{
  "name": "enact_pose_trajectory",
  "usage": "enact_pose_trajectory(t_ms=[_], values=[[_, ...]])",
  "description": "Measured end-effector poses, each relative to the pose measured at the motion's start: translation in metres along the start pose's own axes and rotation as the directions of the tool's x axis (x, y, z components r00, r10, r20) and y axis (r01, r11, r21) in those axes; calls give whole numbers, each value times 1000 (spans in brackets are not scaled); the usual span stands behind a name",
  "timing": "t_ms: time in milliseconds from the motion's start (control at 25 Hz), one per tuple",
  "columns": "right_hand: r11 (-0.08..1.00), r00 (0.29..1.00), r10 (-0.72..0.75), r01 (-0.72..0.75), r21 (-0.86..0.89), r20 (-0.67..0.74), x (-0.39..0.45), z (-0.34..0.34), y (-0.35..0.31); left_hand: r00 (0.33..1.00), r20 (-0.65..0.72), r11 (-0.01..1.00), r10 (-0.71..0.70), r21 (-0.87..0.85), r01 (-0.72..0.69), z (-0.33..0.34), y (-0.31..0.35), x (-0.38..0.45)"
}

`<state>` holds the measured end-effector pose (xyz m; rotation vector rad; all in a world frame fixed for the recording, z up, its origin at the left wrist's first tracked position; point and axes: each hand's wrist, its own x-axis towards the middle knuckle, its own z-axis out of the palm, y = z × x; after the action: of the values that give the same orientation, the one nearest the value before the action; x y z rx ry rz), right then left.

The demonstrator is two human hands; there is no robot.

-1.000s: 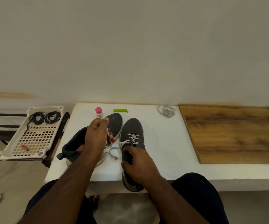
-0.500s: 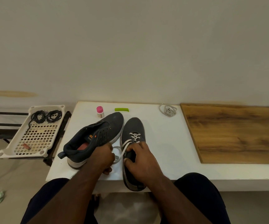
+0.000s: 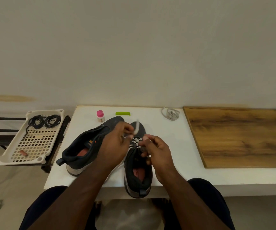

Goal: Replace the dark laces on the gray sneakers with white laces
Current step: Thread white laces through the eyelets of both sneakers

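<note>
- Head view: two gray sneakers sit near the front edge of the white tabletop (image 3: 175, 146); the right sneaker (image 3: 138, 173) points away, its heel overhanging that edge.
- Left sneaker (image 3: 87, 150) is tipped on its side, without laces.
- White lace (image 3: 136, 141) is threaded through the right sneaker's lower eyelets.
- Left hand (image 3: 115, 146) pinches a blurred lace end above the toe.
- Right hand (image 3: 157, 150) pinches the other end.
- Spare white lace (image 3: 171, 113) lies at the back edge; dark laces (image 3: 44, 121) lie coiled in a tray (image 3: 9, 159) beyond the left edge.
</note>
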<state>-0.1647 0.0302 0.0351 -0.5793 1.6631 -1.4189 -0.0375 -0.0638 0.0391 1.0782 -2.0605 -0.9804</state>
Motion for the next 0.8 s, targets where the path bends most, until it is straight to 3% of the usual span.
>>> enact_pose_trajectory(t_ms=[120,240,360,480,560,680,800], values=[[976,998,32,-44,213,57,1,0,-7,961,243,983,135,89,-161,2,-1,-7],[945,1000,19,-11,326,-21,5,-6,-8,973,216,981,78,160,-114,1,-15,-3],[990,991,-110,117,85,-74,9,-4,3,995,103,1000,1,-5,0,2,-11,0],[899,954,-299,288,-329,16,10,7,18,982,179,951,-59,-288,109,7,3,-1],[852,950,-311,288,-437,21,10,12,21,980,195,949,-33,-302,92,9,0,0],[848,956,-285,283,-448,66,9,10,17,987,152,956,-45,-282,87,7,-5,0],[806,962,-273,240,-542,20,15,-9,11,998,41,989,-40,-142,45,5,-7,0]])
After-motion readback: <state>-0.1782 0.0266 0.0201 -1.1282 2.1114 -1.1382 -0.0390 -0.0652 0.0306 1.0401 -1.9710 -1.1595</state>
